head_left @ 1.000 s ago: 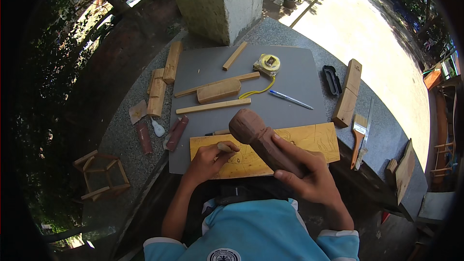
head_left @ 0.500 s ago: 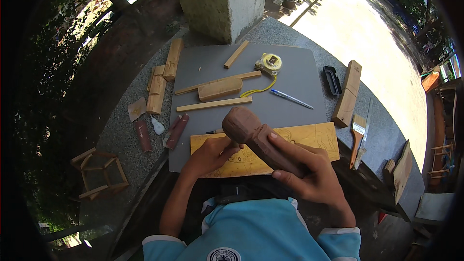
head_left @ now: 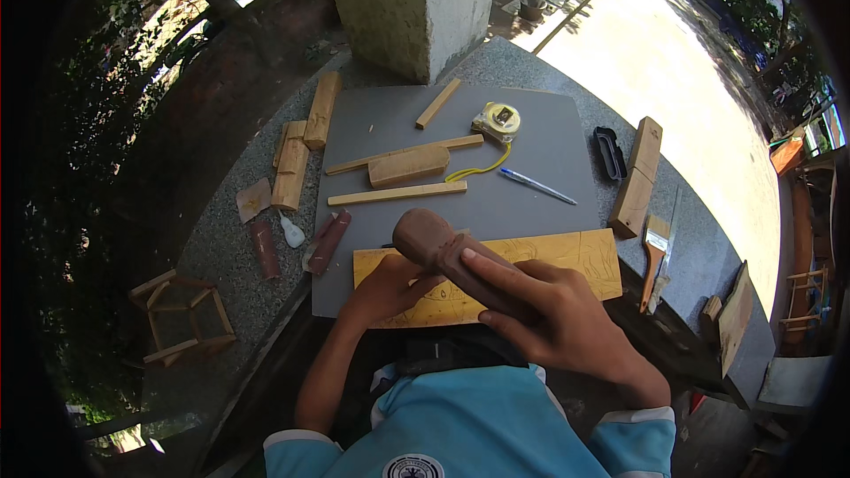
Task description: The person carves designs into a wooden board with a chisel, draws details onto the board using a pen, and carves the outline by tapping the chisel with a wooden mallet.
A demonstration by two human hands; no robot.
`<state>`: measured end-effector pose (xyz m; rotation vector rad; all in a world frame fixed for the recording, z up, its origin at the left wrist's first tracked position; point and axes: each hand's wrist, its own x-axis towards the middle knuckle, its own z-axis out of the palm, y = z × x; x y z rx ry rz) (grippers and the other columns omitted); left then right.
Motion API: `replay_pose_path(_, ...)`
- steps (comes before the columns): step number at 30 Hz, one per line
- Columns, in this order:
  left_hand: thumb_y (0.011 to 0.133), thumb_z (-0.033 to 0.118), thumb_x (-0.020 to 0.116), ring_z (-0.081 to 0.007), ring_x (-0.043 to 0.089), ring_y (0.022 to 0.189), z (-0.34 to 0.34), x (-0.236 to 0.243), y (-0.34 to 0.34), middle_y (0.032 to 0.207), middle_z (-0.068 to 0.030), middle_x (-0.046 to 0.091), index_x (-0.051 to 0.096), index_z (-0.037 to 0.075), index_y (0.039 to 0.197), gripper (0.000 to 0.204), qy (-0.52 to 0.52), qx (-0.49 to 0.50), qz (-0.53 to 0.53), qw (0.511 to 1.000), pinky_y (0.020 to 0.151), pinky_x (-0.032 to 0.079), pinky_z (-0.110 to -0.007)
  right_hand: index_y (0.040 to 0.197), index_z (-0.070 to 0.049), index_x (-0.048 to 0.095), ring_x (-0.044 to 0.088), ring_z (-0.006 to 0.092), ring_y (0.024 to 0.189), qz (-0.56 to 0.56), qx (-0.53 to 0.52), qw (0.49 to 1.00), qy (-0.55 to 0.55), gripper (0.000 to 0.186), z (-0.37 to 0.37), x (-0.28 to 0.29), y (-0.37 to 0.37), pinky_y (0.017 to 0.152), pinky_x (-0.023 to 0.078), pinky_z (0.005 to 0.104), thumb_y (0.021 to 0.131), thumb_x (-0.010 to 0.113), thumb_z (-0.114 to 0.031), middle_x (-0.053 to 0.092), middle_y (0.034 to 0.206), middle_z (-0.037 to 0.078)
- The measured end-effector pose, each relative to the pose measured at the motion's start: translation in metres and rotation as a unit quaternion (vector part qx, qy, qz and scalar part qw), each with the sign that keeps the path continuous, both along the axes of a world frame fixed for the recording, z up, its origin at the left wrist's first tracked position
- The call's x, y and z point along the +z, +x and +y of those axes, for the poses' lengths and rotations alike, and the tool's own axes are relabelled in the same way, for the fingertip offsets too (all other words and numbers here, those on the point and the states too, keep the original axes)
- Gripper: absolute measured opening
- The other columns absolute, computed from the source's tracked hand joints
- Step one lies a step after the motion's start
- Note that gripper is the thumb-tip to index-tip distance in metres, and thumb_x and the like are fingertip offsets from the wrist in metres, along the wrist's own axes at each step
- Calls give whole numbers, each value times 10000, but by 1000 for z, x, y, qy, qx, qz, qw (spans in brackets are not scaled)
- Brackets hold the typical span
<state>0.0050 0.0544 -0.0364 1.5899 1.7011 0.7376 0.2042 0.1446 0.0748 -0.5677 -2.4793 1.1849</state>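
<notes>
My right hand (head_left: 567,319) grips a dark reddish-brown wooden mallet (head_left: 423,237) by its thick handle, index finger stretched along it. The mallet head hangs just over my left hand (head_left: 385,290). That hand's fingers are closed over the left part of a yellowish wooden board (head_left: 580,261) with curved lines drawn or cut into it. What they hold is mostly hidden under the mallet; the small round wooden end seen a moment earlier looks like a chisel handle. The board lies at the near edge of a grey panel (head_left: 540,221).
On the panel lie wooden strips (head_left: 398,193), a wood block (head_left: 409,165), a tape measure (head_left: 498,122) and a blue pen (head_left: 537,186). Sandpaper rolls (head_left: 329,242) and a white bottle (head_left: 290,230) sit left; a paintbrush (head_left: 654,252) and wood block (head_left: 637,179) right. A concrete pillar (head_left: 407,18) stands behind.
The mallet has come down and left, and its head now covers the tips of my left fingers and the small wooden end. My left hand stays at the board's left part.
</notes>
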Motion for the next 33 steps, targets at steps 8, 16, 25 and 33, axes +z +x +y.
replay_pose_path(8,854,77,556,-176,610,935,-10,-29,5,956,-108,624,526,-20,1066,235,128,180,-379,899,825,508,-308,1300,-109,442,619,279,737,76,-53,995,-47,613,-2,-9,15,673,468,337,732,673,-96,612,879,194)
replay_pose_path(16,813,50,546,-178,616,961,-2,-11,6,975,-85,639,567,19,1039,229,54,57,-189,979,846,490,-303,1290,-104,457,619,246,737,64,-79,992,-71,605,-6,-12,19,677,460,314,728,677,-84,616,859,184)
replay_pose_path(25,797,53,551,-239,636,839,13,9,-5,955,-106,641,606,63,1022,232,38,-98,-42,994,768,488,-346,1294,-117,453,618,251,733,48,-49,996,-51,611,-10,-11,19,665,469,318,728,683,-89,611,878,170)
replay_pose_path(33,786,37,558,-241,625,848,24,9,-9,923,-113,630,605,55,1019,239,30,-163,-93,982,771,480,-335,1248,-24,479,616,224,889,-40,-65,996,-56,604,-16,-11,25,779,448,299,687,687,-101,619,966,197)
